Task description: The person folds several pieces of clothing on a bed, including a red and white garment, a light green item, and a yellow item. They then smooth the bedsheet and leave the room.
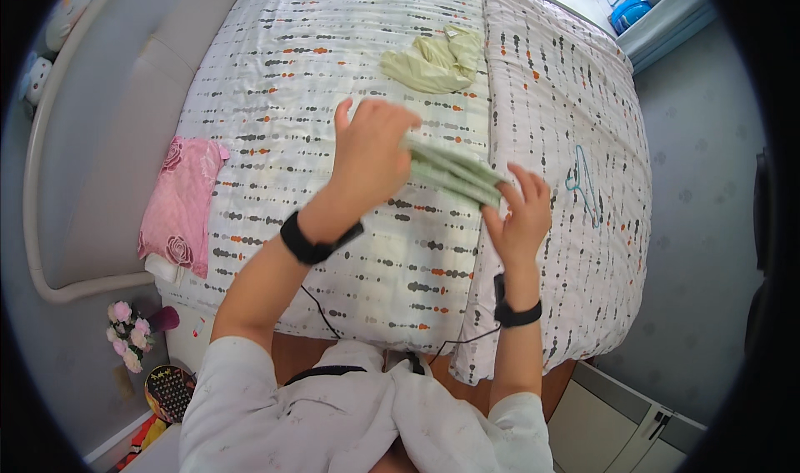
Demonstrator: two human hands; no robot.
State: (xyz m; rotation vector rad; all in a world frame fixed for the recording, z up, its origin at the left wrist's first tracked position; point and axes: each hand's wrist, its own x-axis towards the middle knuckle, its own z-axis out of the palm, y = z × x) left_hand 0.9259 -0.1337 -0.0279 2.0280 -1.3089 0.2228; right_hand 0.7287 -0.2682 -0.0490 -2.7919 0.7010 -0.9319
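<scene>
Cloth (454,173) edges in left hand (372,150), right hand (521,216); hanger (588,180) well apart.

Pink pillow (177,206) — pale flowers (125,333), purple vase (166,319)

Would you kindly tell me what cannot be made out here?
In the head view:
Light-green cloth: pattern and layers, motion-blurred.
Left hand: its grip, hidden by its own back.
Crumpled pale-yellow cloth: full shape, hidden by folds.
Black object at right: kind, cut off by fisheye edge.
</scene>
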